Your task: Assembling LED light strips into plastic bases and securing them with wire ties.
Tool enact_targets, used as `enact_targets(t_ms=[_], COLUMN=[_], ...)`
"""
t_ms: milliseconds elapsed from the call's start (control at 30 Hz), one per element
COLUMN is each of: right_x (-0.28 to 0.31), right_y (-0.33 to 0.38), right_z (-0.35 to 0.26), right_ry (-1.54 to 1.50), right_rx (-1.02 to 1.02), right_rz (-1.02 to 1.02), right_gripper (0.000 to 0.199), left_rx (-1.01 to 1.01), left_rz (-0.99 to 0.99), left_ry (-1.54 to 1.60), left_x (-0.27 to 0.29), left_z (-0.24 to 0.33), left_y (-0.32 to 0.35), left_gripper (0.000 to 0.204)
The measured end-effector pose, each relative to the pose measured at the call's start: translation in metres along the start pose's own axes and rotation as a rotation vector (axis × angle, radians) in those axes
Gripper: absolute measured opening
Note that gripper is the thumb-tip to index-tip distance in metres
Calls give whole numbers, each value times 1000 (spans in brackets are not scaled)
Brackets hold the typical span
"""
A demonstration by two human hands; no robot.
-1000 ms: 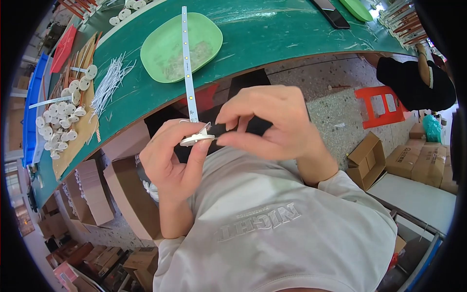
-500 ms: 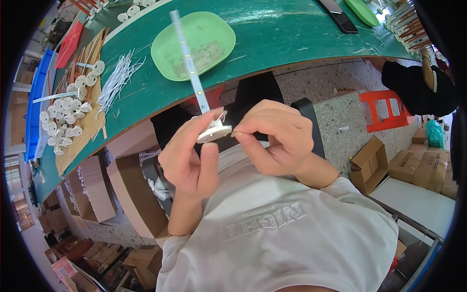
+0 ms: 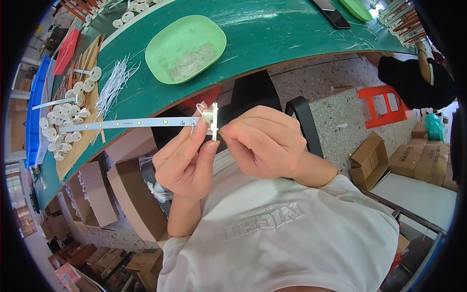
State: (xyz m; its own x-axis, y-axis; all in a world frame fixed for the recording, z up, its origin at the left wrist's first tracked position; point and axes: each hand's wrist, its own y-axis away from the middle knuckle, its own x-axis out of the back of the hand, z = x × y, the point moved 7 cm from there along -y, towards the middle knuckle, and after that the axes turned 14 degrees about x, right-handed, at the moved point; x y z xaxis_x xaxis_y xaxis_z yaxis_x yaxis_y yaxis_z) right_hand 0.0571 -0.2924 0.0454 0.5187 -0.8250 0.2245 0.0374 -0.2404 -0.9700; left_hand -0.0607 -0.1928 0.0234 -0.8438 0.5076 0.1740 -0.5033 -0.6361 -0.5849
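Between the thumb and fingers of my left hand is a white round end cap, turned edge-on. A LED strip with small yellow chips runs from the cap out to the left, and thin white wire curls beside it. My right hand is pinched close against the cap's flat face; whatever lies between its fingertips is too small to make out. Beyond my hands a green plastic tray holds small clear pieces. White wires lie bundled to its left.
Several white caps are heaped on cardboard at the table's left, beside a blue bin. A phone lies at the far right. Below stand a black chair, a red stool and cardboard boxes. Another person is at right.
My left hand has turned the cap, so the LED strip has swung from pointing away over the tray to pointing left. The right hand has moved slightly left and stays pinched by the cap.
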Motion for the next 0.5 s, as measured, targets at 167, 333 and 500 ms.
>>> enact_targets(t_ms=[167,333,500], right_x=[3,-4,-6], right_y=[0,5,-13], right_z=[-3,-1,11], right_ry=[16,30,-161], right_rx=[12,-1,-21], right_rz=[1,3,-1], right_gripper=[19,21,22], left_rx=[78,122,103], left_rz=[-21,-81,-134], left_ry=[183,174,294], left_x=[-3,-2,7], left_z=[-6,-9,-4], left_y=[3,-4,-36], left_gripper=[37,39,47])
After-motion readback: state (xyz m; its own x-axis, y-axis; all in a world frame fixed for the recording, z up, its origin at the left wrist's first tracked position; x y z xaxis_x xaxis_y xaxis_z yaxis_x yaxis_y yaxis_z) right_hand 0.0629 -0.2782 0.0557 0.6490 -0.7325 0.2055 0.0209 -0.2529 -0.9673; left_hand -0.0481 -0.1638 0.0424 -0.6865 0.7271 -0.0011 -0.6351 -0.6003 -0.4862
